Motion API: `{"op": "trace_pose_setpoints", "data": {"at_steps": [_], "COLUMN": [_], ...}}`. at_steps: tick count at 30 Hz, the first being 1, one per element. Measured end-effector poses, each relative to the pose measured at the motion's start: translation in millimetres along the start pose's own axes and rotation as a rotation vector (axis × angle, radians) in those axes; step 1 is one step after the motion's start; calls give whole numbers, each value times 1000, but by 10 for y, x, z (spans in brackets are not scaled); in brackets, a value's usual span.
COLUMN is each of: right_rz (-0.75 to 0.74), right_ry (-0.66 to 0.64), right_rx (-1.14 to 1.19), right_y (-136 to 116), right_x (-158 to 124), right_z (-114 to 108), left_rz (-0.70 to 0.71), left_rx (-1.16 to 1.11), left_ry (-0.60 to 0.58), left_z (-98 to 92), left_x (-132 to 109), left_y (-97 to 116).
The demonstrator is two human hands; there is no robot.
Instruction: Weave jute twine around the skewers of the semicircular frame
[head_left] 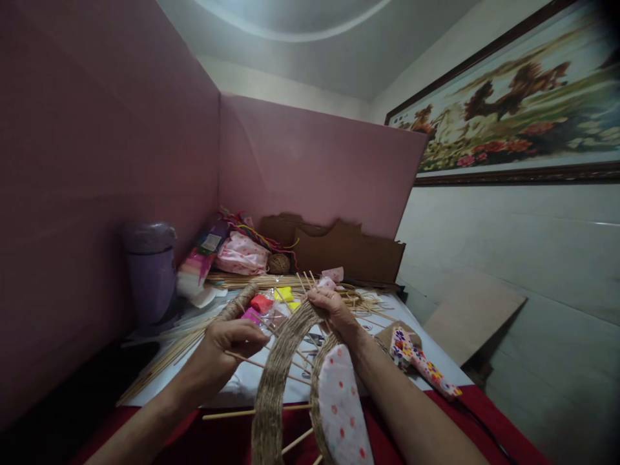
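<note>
Gripping the far end of the woven twine piece between thumb and fingers, the right hand holds it over the table's near edge. The left hand is curled just left of it; whether it pinches a strand or a stick cannot be made out. Thin sticks jut from the bands, so a knock from the left forearm could bend or snap one, and an uneven pull could warp the curve. The spotted fabric panel could crease against the right forearm. Beyond, a twine roll and a red packet could catch protruding tips. Loose sticks crowd the left side; a flower-patterned object lies right.
</note>
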State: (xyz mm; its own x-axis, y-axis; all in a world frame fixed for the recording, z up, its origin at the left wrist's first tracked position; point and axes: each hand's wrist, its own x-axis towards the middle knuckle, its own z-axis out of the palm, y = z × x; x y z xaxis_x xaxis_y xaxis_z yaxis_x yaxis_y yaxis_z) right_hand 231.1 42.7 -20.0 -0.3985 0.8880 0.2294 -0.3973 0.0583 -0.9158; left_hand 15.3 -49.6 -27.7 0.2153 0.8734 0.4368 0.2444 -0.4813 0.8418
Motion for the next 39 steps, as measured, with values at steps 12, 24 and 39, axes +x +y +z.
{"op": "trace_pose_setpoints", "data": {"at_steps": [12, 24, 39], "right_rz": [41, 64, 102], "right_ry": [84, 97, 88], "right_rx": [49, 37, 12], "right_y": [0, 16, 55], "right_x": [-27, -29, -15], "right_z": [21, 13, 13], "left_rz": [-197, -366, -423], "left_rx": [-6, -345, -462], "left_ry": [-96, -81, -114], "left_z": [64, 93, 73], "left_x": [-17, 13, 15], "left_y": [-7, -79, -139]}}
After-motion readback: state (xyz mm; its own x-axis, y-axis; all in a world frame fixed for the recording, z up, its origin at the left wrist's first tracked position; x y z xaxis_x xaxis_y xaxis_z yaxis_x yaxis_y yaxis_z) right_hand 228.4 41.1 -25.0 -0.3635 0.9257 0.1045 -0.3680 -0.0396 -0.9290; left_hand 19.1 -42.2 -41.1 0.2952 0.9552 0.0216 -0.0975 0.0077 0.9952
